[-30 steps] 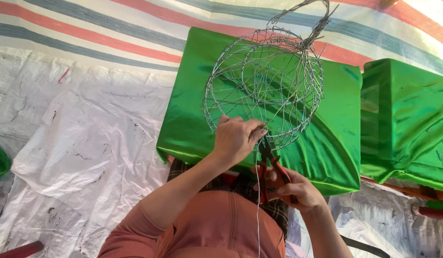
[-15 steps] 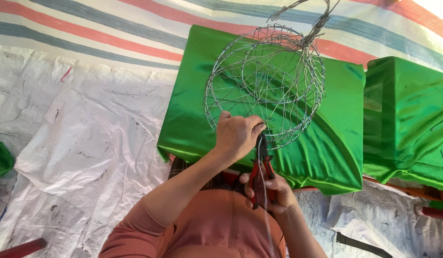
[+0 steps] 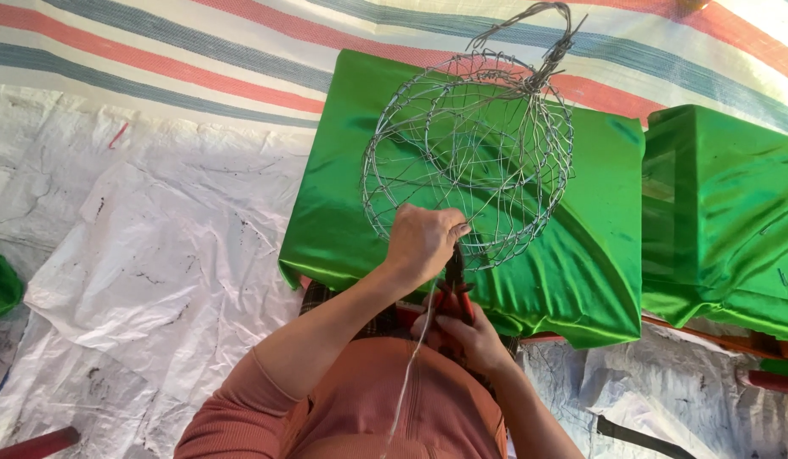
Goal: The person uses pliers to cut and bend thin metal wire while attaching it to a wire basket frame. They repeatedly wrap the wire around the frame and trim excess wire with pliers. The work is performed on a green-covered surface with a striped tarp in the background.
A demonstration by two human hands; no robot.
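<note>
Two hands work at the lower edge of a round wire frame (image 3: pixel 469 161), a globe-shaped cage of thin grey wire with a twisted loop at its top. The left hand (image 3: pixel 423 242) is closed, its fingers curled and pinching the frame's bottom rim, so the cage rises directly beyond its knuckles. Just below and slightly to the right of it, the right hand (image 3: pixel 466 331) is wrapped shut around the red handles of a pair of pliers (image 3: pixel 455 285), whose dark nose points up at the spot the left hand grips. A loose strand of wire (image 3: pixel 413 361) trails down from between the hands, across the orange-sleeved arm. Under the frame lies a block covered in shiny green cloth (image 3: pixel 581 255), and a second green-covered block (image 3: pixel 725 221) sits well off to the right of both hands. Left of the left forearm spreads crumpled white plastic sheeting (image 3: pixel 147 272), with a striped tarpaulin (image 3: pixel 198 51) further beyond.
</note>
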